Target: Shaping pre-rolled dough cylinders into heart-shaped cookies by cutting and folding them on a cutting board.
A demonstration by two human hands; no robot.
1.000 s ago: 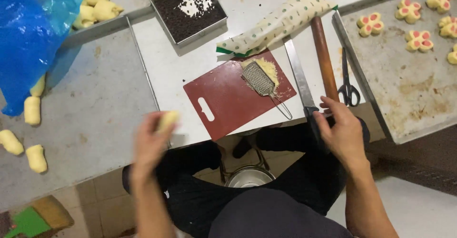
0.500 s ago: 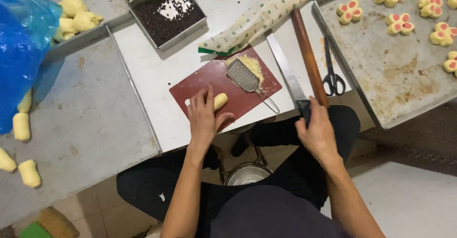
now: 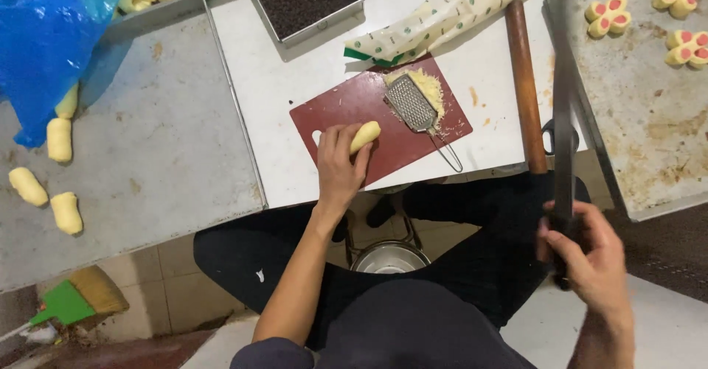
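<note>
Bare forearms, no sleeves in view; dark trousers, dark top below.

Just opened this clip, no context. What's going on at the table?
A seated person works at a white table. The left hand presses a small yellow dough roll onto a dark red cutting board. The right hand grips a long knife by the handle, blade pointing away over the table edge. A small grater with yellow shreds lies on the board, a rolling pin beside it. More dough rolls sit on the grey tray to the left.

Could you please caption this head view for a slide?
Left hand sets dough piece on red board; right hand grips knife.
</note>
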